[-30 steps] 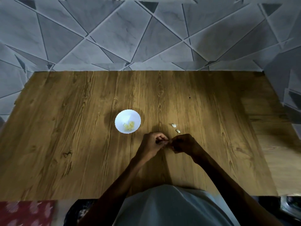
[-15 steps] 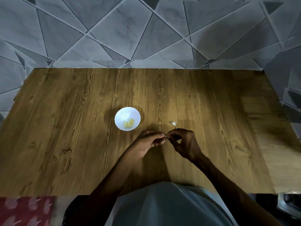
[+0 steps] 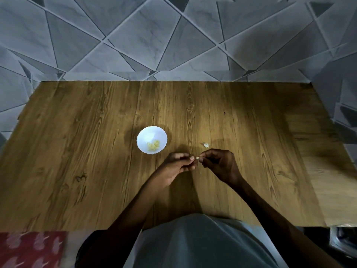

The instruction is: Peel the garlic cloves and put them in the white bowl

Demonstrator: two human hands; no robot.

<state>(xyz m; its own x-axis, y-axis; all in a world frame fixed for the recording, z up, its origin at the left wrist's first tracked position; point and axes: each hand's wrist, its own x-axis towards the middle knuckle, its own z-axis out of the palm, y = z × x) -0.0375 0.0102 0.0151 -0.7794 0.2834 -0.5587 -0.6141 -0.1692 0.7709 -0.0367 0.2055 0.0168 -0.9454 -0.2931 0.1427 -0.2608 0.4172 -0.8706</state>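
Note:
A small white bowl [image 3: 143, 133] stands on the wooden table [image 3: 77, 151] and holds several peeled yellowish cloves [image 3: 153, 145]. Just right of and nearer than the bowl, my left hand [image 3: 178, 166] and my right hand [image 3: 221, 164] meet fingertip to fingertip over the table. A tiny pale garlic clove [image 3: 197, 157] shows between them. My right thumb and forefinger pinch it, and my left hand's curled fingers hold its other end. A small white garlic piece [image 3: 206, 145] lies on the table just beyond my right hand.
The table reaches back to a grey wall [image 3: 173, 45] tiled in triangles, which also runs along the right side. A red patterned cloth [image 3: 29, 248] lies at the near left corner, below the table's edge. My grey shirt [image 3: 193, 244] fills the bottom middle.
Both hands have shifted a little farther up the table and eased slightly apart, so the clove now shows between the fingertips. One of the two bits on the table is now out of sight.

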